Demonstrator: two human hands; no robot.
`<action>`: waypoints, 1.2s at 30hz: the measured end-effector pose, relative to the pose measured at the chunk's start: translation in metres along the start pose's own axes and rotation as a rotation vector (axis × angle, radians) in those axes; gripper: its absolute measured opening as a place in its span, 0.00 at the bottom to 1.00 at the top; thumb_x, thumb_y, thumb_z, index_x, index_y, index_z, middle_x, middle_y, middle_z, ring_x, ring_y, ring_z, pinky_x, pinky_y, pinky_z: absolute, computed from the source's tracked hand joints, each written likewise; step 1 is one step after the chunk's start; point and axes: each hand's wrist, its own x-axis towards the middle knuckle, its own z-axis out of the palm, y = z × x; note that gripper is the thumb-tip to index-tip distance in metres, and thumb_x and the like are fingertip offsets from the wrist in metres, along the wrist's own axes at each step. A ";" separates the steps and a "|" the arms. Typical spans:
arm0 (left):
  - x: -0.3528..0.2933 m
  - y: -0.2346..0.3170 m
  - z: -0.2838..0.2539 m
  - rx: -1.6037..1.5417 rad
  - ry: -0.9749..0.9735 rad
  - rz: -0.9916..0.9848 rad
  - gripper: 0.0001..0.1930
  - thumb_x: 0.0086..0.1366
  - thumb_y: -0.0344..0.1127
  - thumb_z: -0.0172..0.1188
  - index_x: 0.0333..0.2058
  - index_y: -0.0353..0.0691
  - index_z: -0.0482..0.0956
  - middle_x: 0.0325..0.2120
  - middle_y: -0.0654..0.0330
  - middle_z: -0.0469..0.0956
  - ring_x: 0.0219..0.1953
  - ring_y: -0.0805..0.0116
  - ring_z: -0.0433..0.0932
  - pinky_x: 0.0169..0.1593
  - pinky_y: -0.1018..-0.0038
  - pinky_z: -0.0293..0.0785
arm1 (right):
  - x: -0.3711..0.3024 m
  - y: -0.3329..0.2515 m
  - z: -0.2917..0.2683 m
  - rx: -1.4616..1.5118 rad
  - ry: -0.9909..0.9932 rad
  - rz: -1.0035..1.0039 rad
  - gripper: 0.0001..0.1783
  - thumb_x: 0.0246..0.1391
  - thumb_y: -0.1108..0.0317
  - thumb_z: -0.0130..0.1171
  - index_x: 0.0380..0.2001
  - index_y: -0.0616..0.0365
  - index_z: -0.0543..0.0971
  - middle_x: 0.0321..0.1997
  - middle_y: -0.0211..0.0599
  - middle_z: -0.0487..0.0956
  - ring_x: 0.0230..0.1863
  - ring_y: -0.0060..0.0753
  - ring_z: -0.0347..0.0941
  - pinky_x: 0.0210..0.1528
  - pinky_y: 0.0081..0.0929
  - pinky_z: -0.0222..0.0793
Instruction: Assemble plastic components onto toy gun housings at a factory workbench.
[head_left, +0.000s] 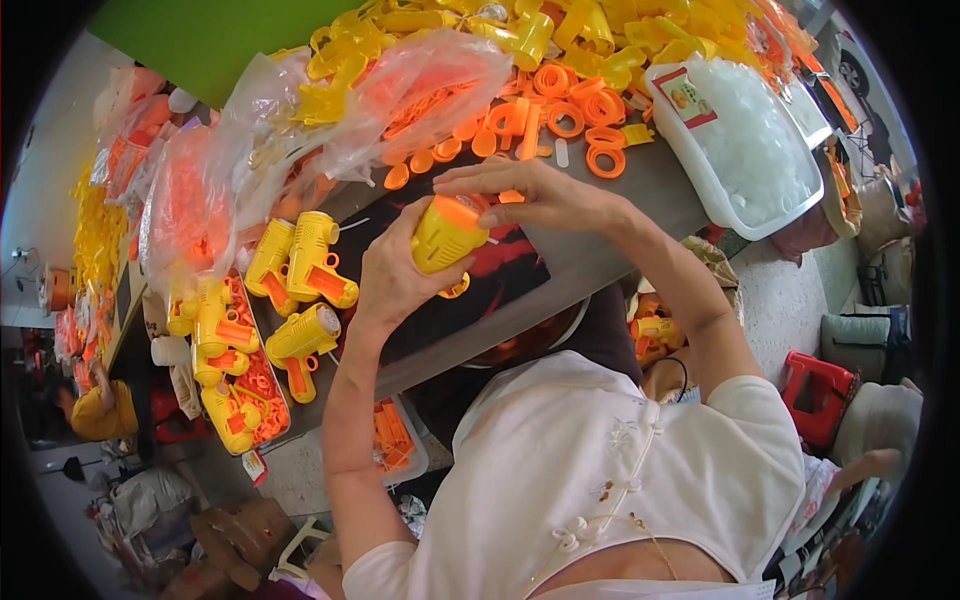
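My left hand (388,262) is wrapped round a yellow plastic toy gun (445,238), with its round end up. An orange ring (460,208) rims that end, around a clear centre. Over it reaches my right hand (545,192), fingers stretched out and apart from the thumb, whose tip touches the rim. Part of the toy is hidden behind my left fingers. Several similar yellow toy guns with orange triggers lie left of my left hand, among them one toy gun (303,342) closest to my wrist. A small round yellow part (455,287) sits just below the held toy.
Orange rings (603,108) and yellow shells (520,40) are heaped at the far side. A white tub (735,215) of clear parts stands far right. Plastic bags (430,85) of orange parts lie far left. A tray (268,400) at left holds small orange pieces beneath toy guns.
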 end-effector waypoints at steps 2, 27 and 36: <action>0.002 -0.003 0.001 -0.012 -0.009 0.007 0.35 0.45 0.45 0.75 0.50 0.40 0.71 0.38 0.50 0.80 0.39 0.52 0.81 0.42 0.66 0.77 | -0.002 0.011 0.003 0.004 0.037 -0.119 0.27 0.58 0.68 0.56 0.62 0.55 0.68 0.66 0.36 0.67 0.62 0.37 0.63 0.63 0.35 0.57; -0.021 0.019 0.015 0.189 -0.200 0.292 0.34 0.42 0.40 0.72 0.51 0.46 0.72 0.38 0.53 0.75 0.32 0.53 0.79 0.31 0.63 0.77 | 0.000 -0.012 0.051 0.093 0.195 -0.045 0.17 0.59 0.60 0.47 0.36 0.62 0.78 0.36 0.41 0.78 0.43 0.41 0.72 0.49 0.35 0.68; -0.017 0.014 0.007 0.159 -0.141 0.269 0.34 0.41 0.37 0.74 0.50 0.43 0.72 0.39 0.54 0.76 0.35 0.54 0.79 0.35 0.66 0.77 | 0.016 -0.011 0.059 0.026 0.364 -0.136 0.20 0.61 0.59 0.42 0.31 0.63 0.77 0.31 0.42 0.77 0.36 0.40 0.71 0.43 0.36 0.68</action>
